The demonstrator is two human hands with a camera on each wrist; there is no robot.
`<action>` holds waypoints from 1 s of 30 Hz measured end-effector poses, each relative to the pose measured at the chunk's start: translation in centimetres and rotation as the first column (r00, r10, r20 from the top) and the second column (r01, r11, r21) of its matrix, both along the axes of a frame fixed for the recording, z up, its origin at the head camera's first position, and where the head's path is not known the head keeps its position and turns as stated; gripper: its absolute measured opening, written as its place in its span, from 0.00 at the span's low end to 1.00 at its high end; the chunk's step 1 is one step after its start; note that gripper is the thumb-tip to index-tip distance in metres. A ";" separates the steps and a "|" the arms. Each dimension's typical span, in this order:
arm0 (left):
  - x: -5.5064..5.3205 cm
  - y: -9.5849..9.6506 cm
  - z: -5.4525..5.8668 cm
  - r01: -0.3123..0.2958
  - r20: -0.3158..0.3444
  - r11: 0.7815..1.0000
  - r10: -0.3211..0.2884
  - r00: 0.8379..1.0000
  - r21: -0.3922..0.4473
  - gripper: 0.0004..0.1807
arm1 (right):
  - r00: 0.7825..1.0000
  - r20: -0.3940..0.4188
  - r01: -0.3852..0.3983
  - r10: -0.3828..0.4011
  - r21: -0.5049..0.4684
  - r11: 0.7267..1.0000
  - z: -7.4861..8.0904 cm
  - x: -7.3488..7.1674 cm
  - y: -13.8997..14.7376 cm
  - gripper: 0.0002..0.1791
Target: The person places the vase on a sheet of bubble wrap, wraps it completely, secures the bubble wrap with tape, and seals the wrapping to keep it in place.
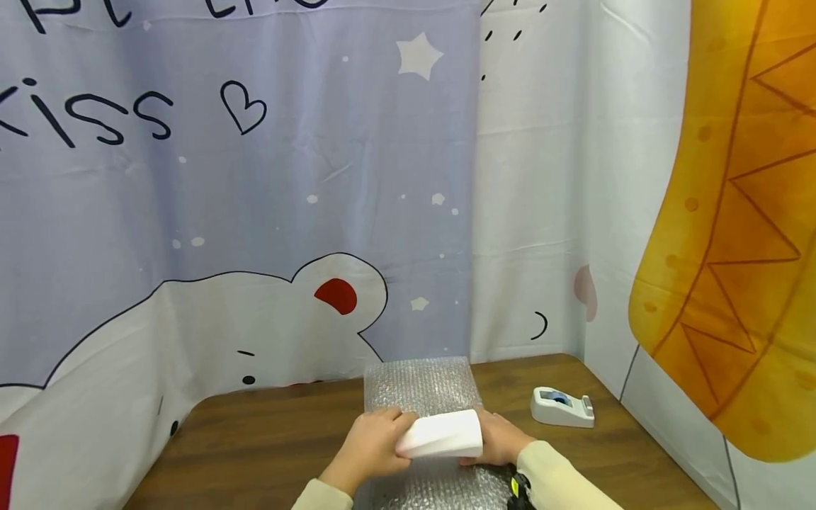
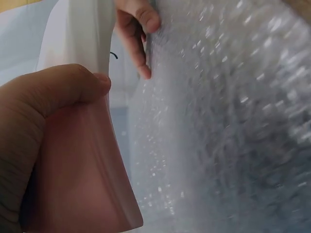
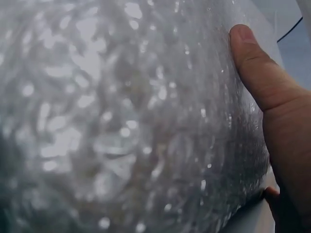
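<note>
Above the bubble wrap (image 1: 421, 386), my left hand (image 1: 376, 445) grips one end of a smooth white vase-like object (image 1: 444, 434), lying sideways. In the left wrist view, the left thumb (image 2: 73, 90) crosses the white object (image 2: 87, 170), whose broad end looks pinkish. My right hand (image 1: 500, 435) is at its other end, partly hidden behind it. Its thumb (image 3: 262, 73) extends straight beside the bubble wrap (image 3: 121, 121) in the right wrist view. Spread fingers of the right hand (image 2: 136, 26) show near the wrap's edge in the left wrist view; contact with the wrap is unclear.
A white tape dispenser (image 1: 562, 408) stands right of the hands on the brown wooden table (image 1: 274, 432). Printed curtains (image 1: 287, 177) hang behind the table and along its right side. A dark band with a yellow mark (image 1: 518, 487) circles the right wrist.
</note>
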State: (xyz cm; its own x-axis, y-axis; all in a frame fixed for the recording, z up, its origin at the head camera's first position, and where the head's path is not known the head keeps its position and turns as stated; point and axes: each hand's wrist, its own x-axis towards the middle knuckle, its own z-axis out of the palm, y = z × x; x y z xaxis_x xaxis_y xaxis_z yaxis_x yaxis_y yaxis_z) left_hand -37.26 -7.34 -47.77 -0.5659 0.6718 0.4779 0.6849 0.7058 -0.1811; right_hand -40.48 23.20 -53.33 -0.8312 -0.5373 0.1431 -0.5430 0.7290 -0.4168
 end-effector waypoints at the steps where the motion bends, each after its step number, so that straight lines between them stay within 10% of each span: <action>1: 0.0 0.0 0.0 0.005 0.001 1.000 -0.005 1.000 0.000 0.34 | 1.000 -0.004 -0.006 0.006 0.022 1.000 0.0 -0.2 0.0 0.44; 30: 0.3 0.6 -2.3 0.051 0.097 0.999 -0.050 0.994 -0.013 0.37 | 1.000 0.015 0.020 -0.022 0.100 0.995 -0.5 -3.0 -0.2 0.42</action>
State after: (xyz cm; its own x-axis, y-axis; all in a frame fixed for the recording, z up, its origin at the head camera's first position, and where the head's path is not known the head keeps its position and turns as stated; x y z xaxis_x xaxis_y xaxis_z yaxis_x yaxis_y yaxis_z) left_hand -37.00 -6.69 -50.02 -0.5742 0.7078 0.4115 0.7345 0.6674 -0.1229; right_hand -43.45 23.02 -53.85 -0.8442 -0.5306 0.0763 -0.5210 0.7786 -0.3498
